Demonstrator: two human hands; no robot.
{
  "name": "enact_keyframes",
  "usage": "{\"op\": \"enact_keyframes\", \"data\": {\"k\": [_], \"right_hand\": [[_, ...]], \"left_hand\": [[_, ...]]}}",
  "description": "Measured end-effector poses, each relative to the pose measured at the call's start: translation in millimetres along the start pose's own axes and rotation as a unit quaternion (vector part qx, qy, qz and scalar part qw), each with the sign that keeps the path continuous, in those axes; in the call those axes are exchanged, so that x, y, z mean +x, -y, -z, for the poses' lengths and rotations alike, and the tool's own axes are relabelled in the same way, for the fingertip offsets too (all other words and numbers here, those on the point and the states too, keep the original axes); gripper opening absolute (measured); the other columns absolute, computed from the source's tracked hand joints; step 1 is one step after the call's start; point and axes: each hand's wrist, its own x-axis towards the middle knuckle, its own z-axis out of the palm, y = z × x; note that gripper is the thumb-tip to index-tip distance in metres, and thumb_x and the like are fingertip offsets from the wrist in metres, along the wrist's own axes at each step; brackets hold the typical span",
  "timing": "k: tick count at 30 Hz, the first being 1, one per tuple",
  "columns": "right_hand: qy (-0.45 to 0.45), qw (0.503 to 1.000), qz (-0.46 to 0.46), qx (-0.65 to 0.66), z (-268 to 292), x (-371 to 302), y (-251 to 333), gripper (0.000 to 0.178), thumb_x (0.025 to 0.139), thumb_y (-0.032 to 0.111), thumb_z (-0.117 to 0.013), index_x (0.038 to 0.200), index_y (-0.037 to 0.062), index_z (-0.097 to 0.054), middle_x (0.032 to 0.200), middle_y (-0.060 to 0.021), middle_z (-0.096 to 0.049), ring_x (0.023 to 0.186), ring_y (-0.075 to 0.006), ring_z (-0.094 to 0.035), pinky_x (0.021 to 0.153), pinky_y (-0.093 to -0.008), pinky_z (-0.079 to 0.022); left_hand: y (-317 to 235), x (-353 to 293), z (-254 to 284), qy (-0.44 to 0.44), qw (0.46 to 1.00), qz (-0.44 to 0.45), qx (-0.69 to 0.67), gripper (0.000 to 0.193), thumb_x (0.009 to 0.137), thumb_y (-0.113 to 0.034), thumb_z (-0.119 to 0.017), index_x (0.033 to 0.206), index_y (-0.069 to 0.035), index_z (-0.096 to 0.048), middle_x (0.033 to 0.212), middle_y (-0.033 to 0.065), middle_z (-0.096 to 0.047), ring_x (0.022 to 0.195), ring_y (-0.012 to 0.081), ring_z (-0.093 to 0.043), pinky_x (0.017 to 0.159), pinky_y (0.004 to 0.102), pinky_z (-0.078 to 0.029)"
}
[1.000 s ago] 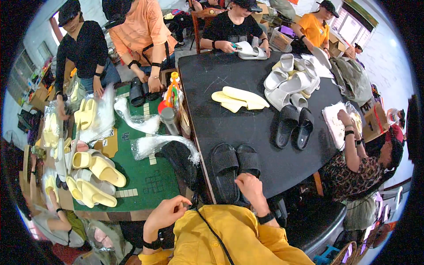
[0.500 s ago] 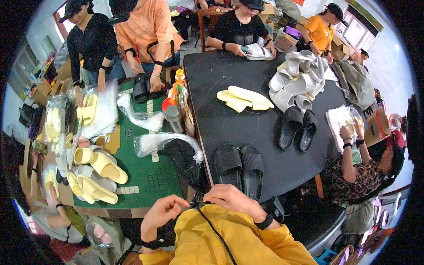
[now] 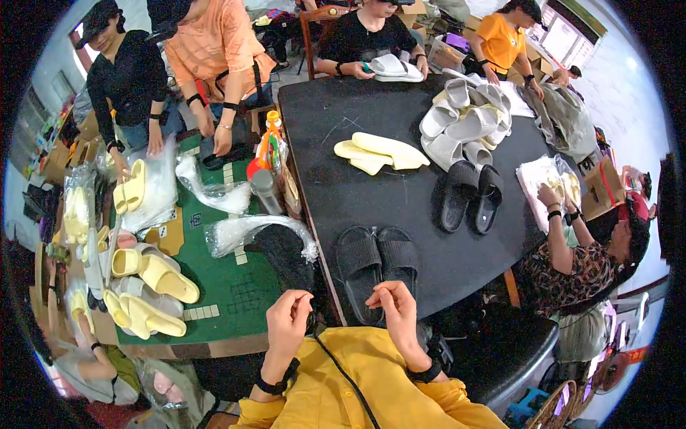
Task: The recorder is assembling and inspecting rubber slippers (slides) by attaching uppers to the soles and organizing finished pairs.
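At the near table edge my left hand (image 3: 289, 323) is raised with thumb and fingers pinched together. My right hand (image 3: 399, 318) is closed in a similar pinch, just in front of a pair of black slippers (image 3: 379, 264). Whatever either pinch may hold is too small to make out. The slippers lie side by side on the black table (image 3: 314, 171), toes away from me. Farther off on the same table are a stacked pair of pale yellow slippers (image 3: 382, 152), a second black pair (image 3: 471, 194) and a heap of grey slippers (image 3: 471, 121).
A green table (image 3: 236, 307) at left carries yellow slippers (image 3: 161, 279) and clear plastic bags (image 3: 243, 232). A grey cylinder (image 3: 264, 189) and an orange-wrapped bottle (image 3: 273, 143) stand between the tables. Several people work around; one holds white slippers (image 3: 393, 68). A black stool (image 3: 500, 357) is at near right.
My hands, close together before, have drawn apart and risen: the right went rightward, and the left turned upright with its fingers closing into a pinch. The whole view shifted slightly.
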Motion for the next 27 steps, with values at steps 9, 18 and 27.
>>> {"op": "enact_keyframes", "data": {"k": [9,18,27], "right_hand": [[0.093,0.994,-0.055,0.008,1,-19,-6,0.012,0.095,0.007,-0.046,0.097,-0.0011,-0.054,0.08,-0.007,-0.061,0.075,-0.0128,-0.061,0.069,-0.0251,-0.05],[0.109,0.987,-0.117,0.016,15,-40,-17,0.011,0.094,0.007,-0.047,0.098,-0.0009,-0.054,0.079,-0.0079,-0.063,0.074,-0.0125,-0.061,0.069,-0.0253,-0.05],[-0.06,0.962,-0.266,0.025,89,-46,-62,0.015,0.091,0.016,-0.054,0.092,0.0024,-0.058,0.075,-0.0046,-0.062,0.067,-0.0103,-0.057,0.062,-0.0227,-0.045]], "left_hand": [[10,20,-48,0.106,0.953,0.083,-0.271,0.032,0.094,-0.01,-0.049,0.124,0.001,-0.045,0.101,0.0134,-0.063,0.076,0.0167,-0.064,0.07,0.0278,-0.053],[22,67,-56,0.05,0.94,0.087,-0.326,0.019,0.094,-0.007,-0.047,0.106,0.002,-0.059,0.092,0.0092,-0.064,0.076,0.0133,-0.061,0.07,0.0256,-0.051],[61,6,-92,0.374,0.908,0.101,-0.158,0.017,0.091,-0.004,-0.049,0.1,0.002,-0.062,0.089,0.0068,-0.067,0.078,0.0125,-0.062,0.072,0.0253,-0.051]]}}
